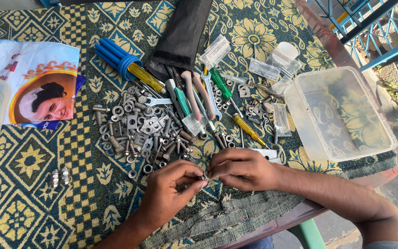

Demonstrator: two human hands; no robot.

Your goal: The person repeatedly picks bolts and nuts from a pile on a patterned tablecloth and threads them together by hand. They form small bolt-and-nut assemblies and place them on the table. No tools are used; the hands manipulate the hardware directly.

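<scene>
Two hands meet over the patterned cloth (33, 161), just below the hardware pile (148, 133). Left hand (169, 191) and right hand (240, 168) both pinch closed on one small nut (205, 175) between their fingertips. Judged step: fitting it; next calls for fine twisting.

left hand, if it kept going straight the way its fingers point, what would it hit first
Probably the right hand: the left hand points right and slightly up, its fingertips already meeting the right's around a small metal part.
</scene>
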